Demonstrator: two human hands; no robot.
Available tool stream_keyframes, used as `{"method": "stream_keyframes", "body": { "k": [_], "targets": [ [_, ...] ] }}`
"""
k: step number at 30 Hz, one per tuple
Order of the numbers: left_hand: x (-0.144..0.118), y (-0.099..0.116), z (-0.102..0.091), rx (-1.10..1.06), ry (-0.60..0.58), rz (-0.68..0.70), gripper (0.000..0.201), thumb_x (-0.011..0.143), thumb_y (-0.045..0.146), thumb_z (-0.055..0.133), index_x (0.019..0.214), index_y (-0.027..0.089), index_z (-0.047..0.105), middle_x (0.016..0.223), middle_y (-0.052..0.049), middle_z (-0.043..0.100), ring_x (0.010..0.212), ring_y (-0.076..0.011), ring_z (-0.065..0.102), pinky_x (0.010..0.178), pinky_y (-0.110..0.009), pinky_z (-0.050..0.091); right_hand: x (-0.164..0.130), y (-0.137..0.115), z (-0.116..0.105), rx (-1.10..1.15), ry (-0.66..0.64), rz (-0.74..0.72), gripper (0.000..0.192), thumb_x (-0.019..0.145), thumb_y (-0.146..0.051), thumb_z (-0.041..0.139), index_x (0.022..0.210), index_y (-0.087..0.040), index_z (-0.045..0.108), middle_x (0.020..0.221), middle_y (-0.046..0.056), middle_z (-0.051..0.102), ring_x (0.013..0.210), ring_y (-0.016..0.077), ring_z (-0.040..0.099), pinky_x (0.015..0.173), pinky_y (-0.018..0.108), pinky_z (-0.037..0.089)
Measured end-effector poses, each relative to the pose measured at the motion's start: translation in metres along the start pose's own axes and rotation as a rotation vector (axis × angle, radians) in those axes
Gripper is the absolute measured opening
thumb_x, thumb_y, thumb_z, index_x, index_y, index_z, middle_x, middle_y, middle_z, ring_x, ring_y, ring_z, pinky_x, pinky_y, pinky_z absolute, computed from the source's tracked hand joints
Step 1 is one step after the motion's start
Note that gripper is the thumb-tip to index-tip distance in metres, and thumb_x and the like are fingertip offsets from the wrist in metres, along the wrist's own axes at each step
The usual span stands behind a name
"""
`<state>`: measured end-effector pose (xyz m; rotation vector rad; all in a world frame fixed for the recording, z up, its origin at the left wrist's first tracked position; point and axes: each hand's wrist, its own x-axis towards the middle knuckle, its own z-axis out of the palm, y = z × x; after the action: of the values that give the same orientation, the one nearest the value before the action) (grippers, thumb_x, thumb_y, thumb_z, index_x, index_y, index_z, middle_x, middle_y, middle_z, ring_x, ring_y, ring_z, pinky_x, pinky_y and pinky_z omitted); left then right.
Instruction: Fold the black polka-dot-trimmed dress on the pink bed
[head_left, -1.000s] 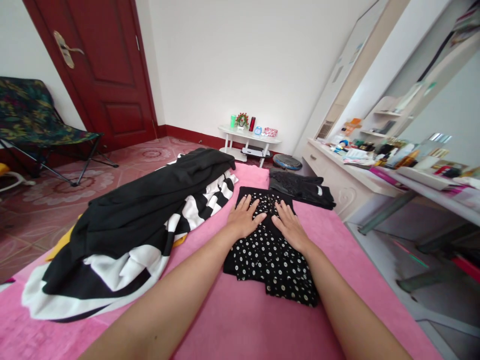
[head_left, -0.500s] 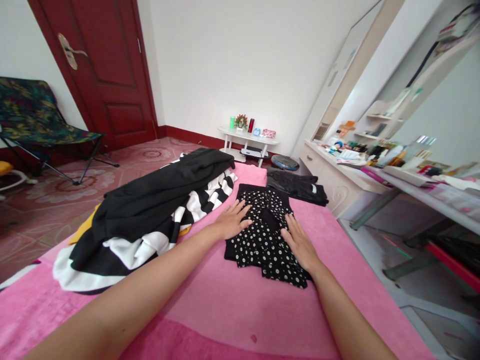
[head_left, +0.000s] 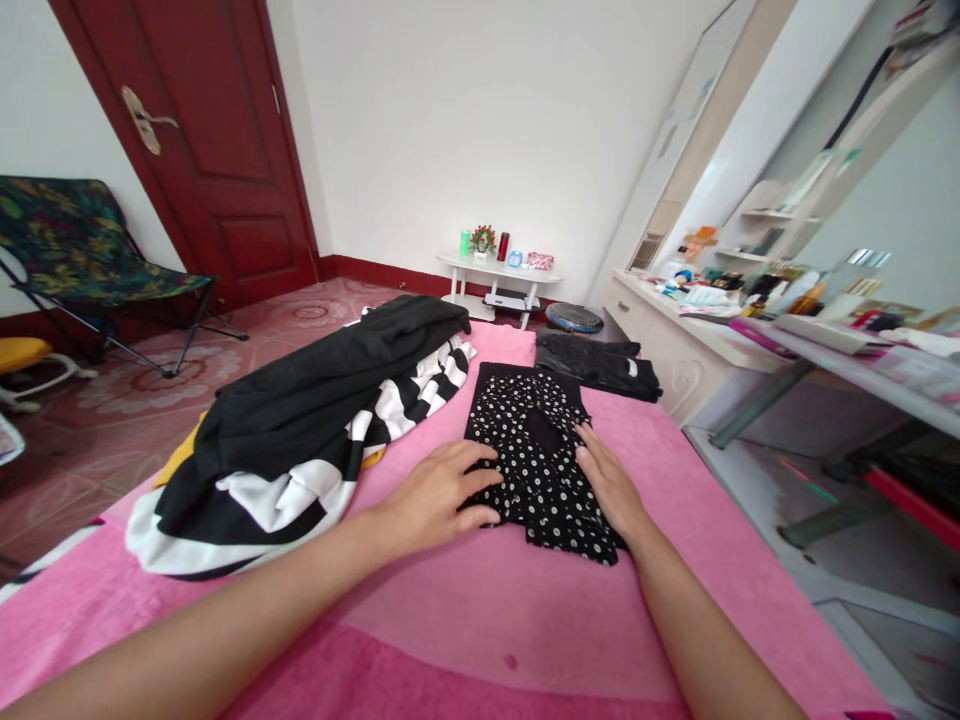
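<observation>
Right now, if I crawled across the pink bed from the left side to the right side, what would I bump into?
Striped black-and-white pile of clothes → left hand → polka-dot garment → right hand, then the bare pink bed cover. Both hands lie flat on the polka-dot garment's edges.

Matt dotted cloth garment (head_left: 534, 440) lies on a fuzzy pink blanket (head_left: 480, 600); the door (head_left: 210, 150) is glossy wood.
</observation>
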<state>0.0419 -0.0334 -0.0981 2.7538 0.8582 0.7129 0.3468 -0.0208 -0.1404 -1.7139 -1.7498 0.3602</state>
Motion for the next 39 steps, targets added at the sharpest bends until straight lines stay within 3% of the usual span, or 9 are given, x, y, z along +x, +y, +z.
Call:
{"method": "stream_keyframes", "body": {
  "k": [3,8,14,19,22,25,29,32,39],
  "targets": [
    [0.001,0.006,0.003,-0.017,-0.037,0.074,0.034,0.087,0.046,0.055,0.11,0.023,0.063,0.109,-0.006,0.059,0.1,-0.0212,0.053,0.089,-0.036,0.042,-0.001,0.001,-0.001,0.027,0.011,0.0,0.058,0.092,-0.058,0.03,0.139,-0.027,0.04,0.149,0.001,0.031,0.138,0.0192,0.027,0.116,0.046,0.018],
    [0.002,0.005,0.01,0.024,-0.044,0.069,0.025,0.095,0.026,0.041,0.093,0.02,0.065,0.086,-0.004,0.06,0.081,-0.0166,0.05,0.072,-0.03,0.039,-0.001,0.003,0.0,0.077,0.047,-0.021,0.056,0.092,-0.057,0.032,0.135,-0.025,0.046,0.146,0.002,0.036,0.136,0.0186,0.032,0.116,0.044,0.021],
    [0.003,0.006,0.002,-0.067,-0.044,0.068,0.018,0.087,0.011,0.041,0.087,0.019,0.058,0.089,-0.004,0.058,0.084,-0.0168,0.05,0.075,-0.03,0.04,-0.003,-0.003,-0.005,0.178,0.173,-0.075,0.048,0.092,-0.053,0.036,0.119,-0.022,0.061,0.133,0.005,0.052,0.126,0.0203,0.044,0.112,0.044,0.027],
    [0.001,-0.008,-0.008,-0.196,-0.055,0.075,0.019,0.072,0.004,0.043,0.08,0.019,0.05,0.085,-0.003,0.056,0.082,-0.0162,0.05,0.075,-0.028,0.041,-0.008,-0.009,-0.011,0.229,0.235,-0.097,0.042,0.093,-0.048,0.037,0.104,-0.022,0.068,0.121,0.005,0.061,0.117,0.0203,0.051,0.108,0.042,0.032],
    [0.0,-0.011,-0.009,-0.155,-0.027,0.046,0.015,0.071,0.006,0.046,0.078,0.019,0.05,0.079,-0.002,0.055,0.079,-0.0166,0.05,0.076,-0.03,0.041,-0.009,-0.011,-0.01,0.267,0.251,-0.099,0.04,0.094,-0.046,0.037,0.101,-0.022,0.069,0.119,0.004,0.061,0.114,0.0197,0.053,0.106,0.04,0.034],
    [0.001,0.001,-0.007,-0.108,-0.025,0.059,0.012,0.079,0.017,0.051,0.089,0.019,0.057,0.089,-0.004,0.058,0.087,-0.0183,0.052,0.083,-0.033,0.04,-0.009,-0.012,-0.01,0.284,0.259,-0.109,0.039,0.094,-0.044,0.038,0.1,-0.022,0.07,0.116,0.004,0.062,0.113,0.0194,0.053,0.105,0.039,0.035],
    [0.01,0.019,0.003,-0.099,-0.041,0.16,0.045,0.08,0.038,0.063,0.122,0.024,0.052,0.124,-0.007,0.052,0.11,-0.0232,0.048,0.094,-0.038,0.037,-0.009,-0.014,-0.011,0.283,0.253,-0.137,0.037,0.094,-0.043,0.039,0.098,-0.022,0.07,0.115,0.004,0.062,0.112,0.0196,0.053,0.104,0.039,0.036],
    [0.02,0.019,0.014,-0.07,-0.058,0.173,0.062,0.076,0.045,0.068,0.131,0.027,0.046,0.133,-0.007,0.047,0.116,-0.0256,0.045,0.095,-0.039,0.038,-0.011,-0.017,-0.012,0.276,0.231,-0.185,0.036,0.093,-0.043,0.04,0.097,-0.022,0.069,0.116,0.004,0.062,0.111,0.02,0.054,0.103,0.039,0.036],
    [0.042,0.004,0.022,-0.173,-0.101,0.114,0.026,0.089,0.034,0.054,0.111,0.026,0.065,0.111,-0.001,0.064,0.101,-0.0172,0.056,0.087,-0.027,0.042,-0.01,-0.016,-0.012,0.312,0.176,-0.187,0.038,0.093,-0.045,0.039,0.097,-0.021,0.069,0.117,0.005,0.061,0.112,0.0208,0.053,0.104,0.04,0.035]
  ]
}}
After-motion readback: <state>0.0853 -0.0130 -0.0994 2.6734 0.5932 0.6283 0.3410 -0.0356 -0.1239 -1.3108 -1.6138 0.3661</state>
